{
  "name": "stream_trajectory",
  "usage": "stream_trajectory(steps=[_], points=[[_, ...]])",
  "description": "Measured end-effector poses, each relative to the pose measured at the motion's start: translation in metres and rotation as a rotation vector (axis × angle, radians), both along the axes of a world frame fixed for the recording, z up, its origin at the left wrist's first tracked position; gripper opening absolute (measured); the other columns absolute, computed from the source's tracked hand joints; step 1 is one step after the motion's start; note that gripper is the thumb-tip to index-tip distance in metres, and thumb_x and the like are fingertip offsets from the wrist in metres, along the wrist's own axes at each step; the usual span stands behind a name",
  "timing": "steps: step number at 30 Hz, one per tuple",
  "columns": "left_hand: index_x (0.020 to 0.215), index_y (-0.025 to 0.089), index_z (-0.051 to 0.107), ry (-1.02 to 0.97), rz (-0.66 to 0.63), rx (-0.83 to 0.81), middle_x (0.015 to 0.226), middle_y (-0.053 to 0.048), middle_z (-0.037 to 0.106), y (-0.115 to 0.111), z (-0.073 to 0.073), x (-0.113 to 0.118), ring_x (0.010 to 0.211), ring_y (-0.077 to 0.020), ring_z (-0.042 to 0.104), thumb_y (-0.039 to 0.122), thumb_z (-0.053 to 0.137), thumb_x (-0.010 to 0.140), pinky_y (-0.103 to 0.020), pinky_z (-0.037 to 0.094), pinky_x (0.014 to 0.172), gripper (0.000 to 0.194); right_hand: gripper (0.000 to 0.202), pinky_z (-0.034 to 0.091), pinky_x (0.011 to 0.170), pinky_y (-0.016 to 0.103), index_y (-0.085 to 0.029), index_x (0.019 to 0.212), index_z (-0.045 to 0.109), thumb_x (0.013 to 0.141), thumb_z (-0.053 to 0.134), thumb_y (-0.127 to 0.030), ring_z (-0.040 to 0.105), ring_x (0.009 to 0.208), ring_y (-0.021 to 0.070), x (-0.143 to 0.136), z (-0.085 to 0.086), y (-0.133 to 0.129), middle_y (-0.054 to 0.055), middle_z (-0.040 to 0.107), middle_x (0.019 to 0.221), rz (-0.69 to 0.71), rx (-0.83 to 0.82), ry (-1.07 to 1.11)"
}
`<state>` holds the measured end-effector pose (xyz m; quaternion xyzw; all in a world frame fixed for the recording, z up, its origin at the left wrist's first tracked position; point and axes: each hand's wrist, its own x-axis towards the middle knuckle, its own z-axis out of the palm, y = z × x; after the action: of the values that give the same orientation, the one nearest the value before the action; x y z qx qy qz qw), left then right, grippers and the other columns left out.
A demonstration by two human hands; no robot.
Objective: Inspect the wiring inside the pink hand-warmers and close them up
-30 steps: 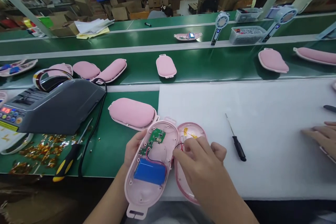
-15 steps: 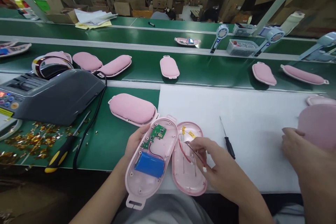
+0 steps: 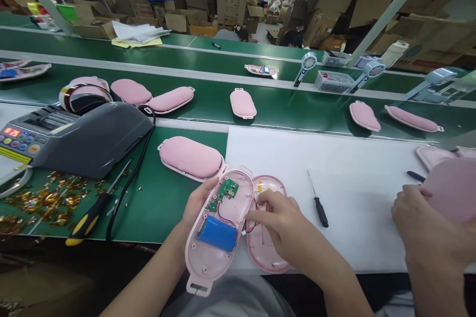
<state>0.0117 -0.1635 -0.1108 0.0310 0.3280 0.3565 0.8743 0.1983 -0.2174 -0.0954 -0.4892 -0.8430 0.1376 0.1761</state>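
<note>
My left hand [image 3: 199, 203] grips the left edge of an opened pink casing half [image 3: 208, 270], which is tilted. Inside it lie a green circuit board [image 3: 227, 189] and a blue battery pack [image 3: 217, 234], joined by thin wires. Beside it on the white sheet rests the other pink shell [image 3: 266, 252], inner side up, with yellow tape [image 3: 260, 186] near its top. My right hand [image 3: 277, 215] is over this shell, its fingers closed on thin red and black wires [image 3: 253, 228] with a small white connector at the end. The wires are partly hidden by the fingers.
A closed pink case [image 3: 191, 157] lies behind my left hand. A dark screwdriver [image 3: 319, 208] is to the right, a yellow-black screwdriver [image 3: 89, 218] to the left, near a tape dispenser [image 3: 89, 133]. Another person's hands [image 3: 420, 223] hold a pink piece [image 3: 453, 188]. Several pink cases line the green belt.
My right hand has moved left with the wires, toward the casing half in my left hand. The other person's hands have shifted slightly left. The view has tilted up slightly.
</note>
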Motion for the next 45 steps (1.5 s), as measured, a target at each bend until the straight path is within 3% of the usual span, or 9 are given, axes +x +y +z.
stream_trajectory(steps=[7,10,15,17,20,28,31,37,45], points=[[0.094,0.003,0.071,-0.066,-0.015,0.012,0.081,-0.015,0.076,-0.002,-0.003,-0.001,0.086,-0.0303,0.071,0.029,0.044,0.088,-0.042,0.053,0.085,0.038,0.032,0.048,0.065,0.028,-0.02,0.073,0.051,0.072,0.037,0.009,0.054,0.077,0.015,0.017,0.005,-0.004,0.006,0.054,0.104,-0.059,-0.165,0.018],[0.093,0.004,0.071,-0.094,-0.014,0.023,0.082,-0.015,0.076,-0.001,-0.006,0.0,0.086,-0.0301,0.071,0.029,0.046,0.087,-0.041,0.052,0.085,0.036,0.031,0.046,0.066,0.027,-0.019,0.067,0.047,0.069,0.037,0.01,0.051,0.075,0.0145,0.015,0.003,-0.004,0.005,0.053,0.095,-0.038,-0.165,0.001],[0.096,0.005,0.07,-0.173,-0.041,0.034,0.082,-0.014,0.076,-0.002,-0.007,0.001,0.086,-0.0298,0.071,0.031,0.049,0.086,-0.04,0.051,0.086,0.035,0.044,0.043,0.071,0.033,-0.027,0.09,0.067,0.074,0.045,0.007,0.048,0.075,0.0162,0.006,-0.007,0.0,0.004,0.052,0.09,0.001,-0.057,-0.079],[0.1,0.004,0.069,-0.198,-0.053,0.046,0.083,-0.014,0.076,-0.003,-0.006,0.001,0.086,-0.0298,0.071,0.031,0.049,0.086,-0.04,0.05,0.086,0.037,0.043,0.043,0.073,0.035,-0.031,0.087,0.071,0.075,0.05,0.005,0.049,0.081,0.0186,0.004,-0.011,0.003,0.004,0.052,0.09,0.008,-0.011,-0.062],[0.101,0.004,0.068,-0.246,-0.059,0.087,0.085,-0.014,0.075,-0.004,-0.006,0.002,0.088,-0.0304,0.07,0.03,0.049,0.084,-0.04,0.048,0.087,0.036,0.037,0.046,0.074,0.033,-0.026,0.077,0.072,0.079,0.049,0.003,0.051,0.086,0.0196,0.0,-0.014,0.01,0.006,0.055,0.092,0.015,0.013,0.091],[0.075,0.009,0.07,-0.263,0.014,0.208,0.078,-0.011,0.074,-0.007,-0.015,0.005,0.086,-0.0278,0.068,0.027,0.059,0.079,-0.036,0.046,0.087,0.022,0.028,0.043,0.059,0.023,-0.02,0.07,0.066,0.071,0.051,0.003,0.055,0.063,0.0123,-0.017,0.006,0.041,-0.001,0.062,0.066,0.016,-0.288,0.221],[0.083,0.008,0.072,-0.241,-0.008,0.216,0.076,-0.01,0.074,-0.009,-0.012,0.003,0.085,-0.0275,0.069,0.029,0.059,0.081,-0.036,0.046,0.087,0.025,0.023,0.045,0.058,0.022,-0.022,0.078,0.07,0.075,0.054,-0.005,0.058,0.061,0.0118,-0.017,0.014,0.048,-0.001,0.067,0.07,0.02,-0.408,0.26],[0.103,0.006,0.07,-0.215,-0.036,0.207,0.089,-0.012,0.075,-0.013,0.0,0.002,0.089,-0.0284,0.068,0.031,0.055,0.084,-0.037,0.045,0.088,0.034,0.029,0.05,0.077,0.024,-0.023,0.08,0.072,0.075,0.052,-0.003,0.065,0.084,0.0147,-0.004,0.018,0.056,0.0,0.072,0.086,0.126,-0.586,0.355],[0.103,0.004,0.069,-0.248,-0.041,0.216,0.087,-0.013,0.075,-0.009,0.002,0.008,0.091,-0.0299,0.068,0.029,0.055,0.082,-0.039,0.044,0.09,0.036,0.014,0.047,0.062,0.023,-0.02,0.076,0.071,0.079,0.057,-0.017,0.059,0.064,0.0119,-0.008,0.015,0.058,0.0,0.068,0.076,0.039,-0.645,0.437]])
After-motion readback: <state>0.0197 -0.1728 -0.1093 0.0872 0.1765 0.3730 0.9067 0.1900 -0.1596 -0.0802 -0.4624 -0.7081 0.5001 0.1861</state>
